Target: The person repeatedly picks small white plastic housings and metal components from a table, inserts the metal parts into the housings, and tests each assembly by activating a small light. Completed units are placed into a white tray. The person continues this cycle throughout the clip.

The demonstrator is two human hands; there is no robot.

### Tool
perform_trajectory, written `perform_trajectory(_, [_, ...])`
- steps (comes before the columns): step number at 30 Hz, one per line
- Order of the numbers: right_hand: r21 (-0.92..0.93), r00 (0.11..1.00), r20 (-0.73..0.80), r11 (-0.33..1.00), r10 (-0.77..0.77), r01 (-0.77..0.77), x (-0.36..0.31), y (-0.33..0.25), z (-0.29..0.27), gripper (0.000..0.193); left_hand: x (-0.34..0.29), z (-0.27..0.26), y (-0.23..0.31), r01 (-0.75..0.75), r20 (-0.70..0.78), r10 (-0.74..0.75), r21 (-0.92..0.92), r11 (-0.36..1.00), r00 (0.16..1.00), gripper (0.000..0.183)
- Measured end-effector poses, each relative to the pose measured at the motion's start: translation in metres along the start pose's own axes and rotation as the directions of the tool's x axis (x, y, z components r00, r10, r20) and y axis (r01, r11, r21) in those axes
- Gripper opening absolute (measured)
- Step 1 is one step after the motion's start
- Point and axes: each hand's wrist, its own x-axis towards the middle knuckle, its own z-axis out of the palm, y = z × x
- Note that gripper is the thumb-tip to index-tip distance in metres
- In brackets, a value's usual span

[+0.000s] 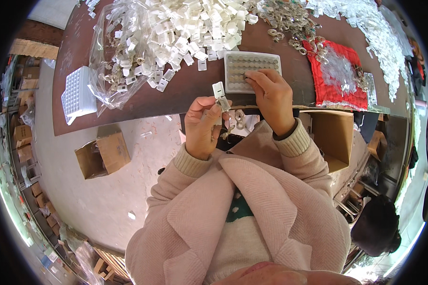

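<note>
My left hand (pixel 202 127) is closed around a small white plastic case (pixel 219 95), its hinged lid standing up. Below that hand hang clear looped pieces (pixel 239 119), partly hidden, so I cannot tell whether the hand holds them too. My right hand (pixel 274 97) is over the right part of a white tray (pixel 229 86) with rows of small round grey pieces in it. Its thumb and index finger are pinched together above the rows. A tiny dark spot shows at the fingertips, too small to name.
A big heap of white plastic cases (pixel 195 28) covers the back of the brown table (pixel 185 78). At left are a clear bag (pixel 100 61) and stacked white trays (pixel 79 92). Coiled clear pieces (pixel 290 21) and a red cloth (pixel 335 78) lie right. Cardboard boxes (pixel 114 152) stand below.
</note>
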Motion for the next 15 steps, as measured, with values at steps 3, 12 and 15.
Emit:
perform_trajectory(3, [-0.021,0.997,0.038,0.998,0.062,-0.061,-0.001,-0.003,-0.001,0.013,0.001,-0.002,0.001,0.003,0.015,-0.003,-0.016,1.0,1.0,0.014])
perform_trajectory(12, [-0.085,0.996,0.084,0.995,-0.038,0.045,0.003,-0.011,-0.002,0.012,0.002,0.004,0.006,0.045,-0.01,-0.045,-0.025,0.999,0.999,0.015])
perform_trajectory(15, [0.155,0.995,0.063,0.986,-0.073,0.063,-0.002,-0.025,-0.011,0.012,0.0,0.009,0.005,0.02,-0.033,-0.021,-0.033,0.999,0.999,0.016])
